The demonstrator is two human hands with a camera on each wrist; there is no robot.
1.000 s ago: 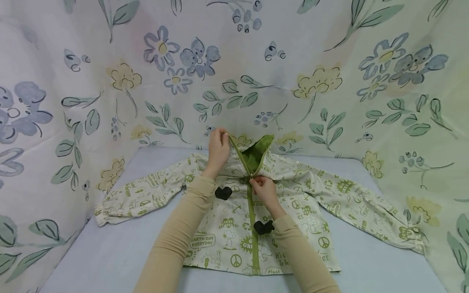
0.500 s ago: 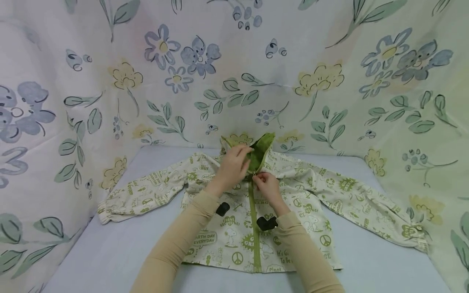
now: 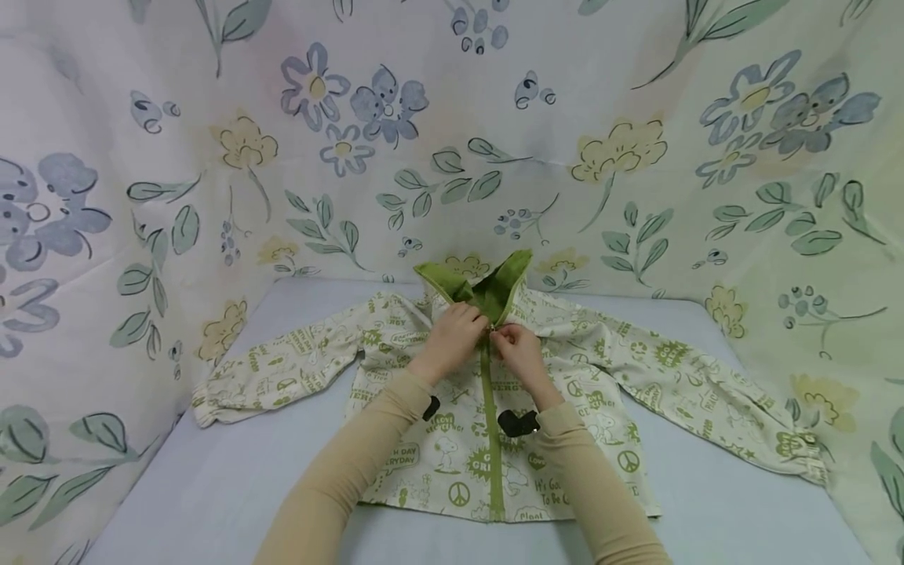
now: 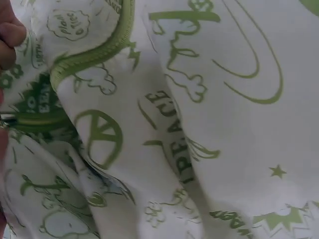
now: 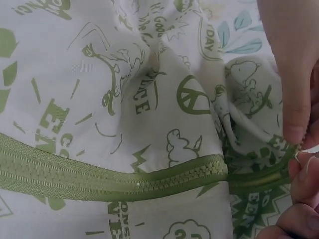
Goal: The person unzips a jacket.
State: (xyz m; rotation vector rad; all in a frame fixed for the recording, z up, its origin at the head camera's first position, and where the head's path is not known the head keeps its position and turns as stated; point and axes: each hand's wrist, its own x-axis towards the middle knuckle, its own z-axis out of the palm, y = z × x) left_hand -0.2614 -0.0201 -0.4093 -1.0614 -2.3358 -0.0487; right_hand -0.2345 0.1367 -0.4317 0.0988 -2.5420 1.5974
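Observation:
A white child's jacket with green print lies spread front up, its collar standing open and showing a green lining. Its green zipper is closed from the hem up to the base of the collar. My right hand pinches the zipper pull there. Right beside it, my left hand has thumb and fingers on the zipper edge; in the right wrist view that left hand comes down from the top and pinches the edge. In the left wrist view the zipper slider shows near fingertips at the left border.
Both sleeves stretch outward, the left-side sleeve and the right-side sleeve, on a pale blue table surface. A floral cloth hangs behind and at the sides. A black wrist device sits at the right wrist.
My left hand has let go of the raised collar edge and come down and right to the zipper pull. The collar's left side has flopped outward. My right hand stays at the pull.

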